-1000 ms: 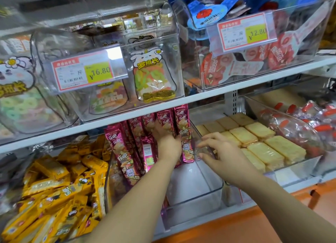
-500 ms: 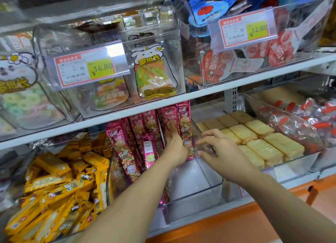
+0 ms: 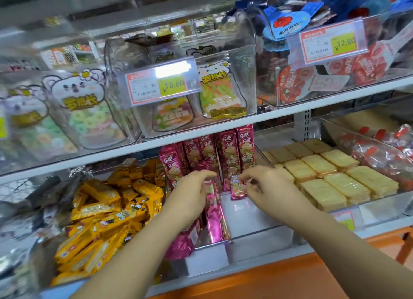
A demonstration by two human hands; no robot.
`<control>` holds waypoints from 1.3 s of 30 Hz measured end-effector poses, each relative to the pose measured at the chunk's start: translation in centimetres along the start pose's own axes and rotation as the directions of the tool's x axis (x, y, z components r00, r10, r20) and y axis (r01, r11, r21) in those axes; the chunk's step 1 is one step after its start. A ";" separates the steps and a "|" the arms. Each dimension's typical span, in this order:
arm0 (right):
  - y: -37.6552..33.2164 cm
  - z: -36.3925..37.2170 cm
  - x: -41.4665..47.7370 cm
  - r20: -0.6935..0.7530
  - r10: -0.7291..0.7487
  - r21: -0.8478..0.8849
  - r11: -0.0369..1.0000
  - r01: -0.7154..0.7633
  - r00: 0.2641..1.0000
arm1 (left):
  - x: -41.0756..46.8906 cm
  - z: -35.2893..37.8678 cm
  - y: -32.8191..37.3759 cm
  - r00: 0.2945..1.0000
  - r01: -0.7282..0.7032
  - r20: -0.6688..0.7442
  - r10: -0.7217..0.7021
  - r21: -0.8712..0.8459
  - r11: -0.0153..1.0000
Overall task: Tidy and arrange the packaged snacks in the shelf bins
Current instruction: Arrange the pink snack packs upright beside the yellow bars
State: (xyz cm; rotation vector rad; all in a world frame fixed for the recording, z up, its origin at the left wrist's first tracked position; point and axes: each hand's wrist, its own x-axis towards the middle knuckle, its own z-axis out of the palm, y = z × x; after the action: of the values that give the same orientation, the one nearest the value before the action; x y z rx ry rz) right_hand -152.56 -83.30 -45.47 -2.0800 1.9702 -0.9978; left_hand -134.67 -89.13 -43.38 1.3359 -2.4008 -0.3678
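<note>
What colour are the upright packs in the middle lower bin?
The packs are shiny magenta-pink with a yellowish snack picture; head view.

At frame centre we see upright snack packets (image 3: 225,151) in a bin (image 3: 250,218), loose bars (image 3: 107,209) lower left, cracker stacks (image 3: 330,175) right, and candy pouches (image 3: 219,93) on the shelf (image 3: 268,117) above.

The pink packets (image 3: 244,146) are gleaming like metallic foil, glossy and crinkled. The clear bin (image 3: 257,236) around them is shining as smooth, hard plastic. The yellow packets (image 3: 107,211) are showing a slick printed wrap, the pale biscuits (image 3: 348,184) are glinting under transparent film, and the price-tag sleeve (image 3: 161,84) is catching glare, glossy plastic.
</note>
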 end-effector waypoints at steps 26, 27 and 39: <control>-2.4 7.2 3.3 0.625 0.320 0.324 0.723 -0.610 0.712 | -2.0 -2.3 -3.8 0.994 0.025 0.113 0.011 -0.309 0.951; -2.4 6.7 3.3 0.634 0.291 0.378 0.692 -0.615 0.717 | -1.8 -2.2 -3.7 0.993 0.025 0.119 0.007 -0.262 0.965; -0.4 3.3 1.6 0.638 0.145 0.537 0.621 -0.572 0.757 | 0.6 0.7 -2.1 0.979 0.173 0.167 -0.116 -0.383 0.907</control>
State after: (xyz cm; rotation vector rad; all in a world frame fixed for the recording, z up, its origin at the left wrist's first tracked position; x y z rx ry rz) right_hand -150.62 -85.90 -47.27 -1.2299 1.3163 -0.7702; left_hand -133.65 -90.73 -44.71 1.3328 -2.1768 -0.9650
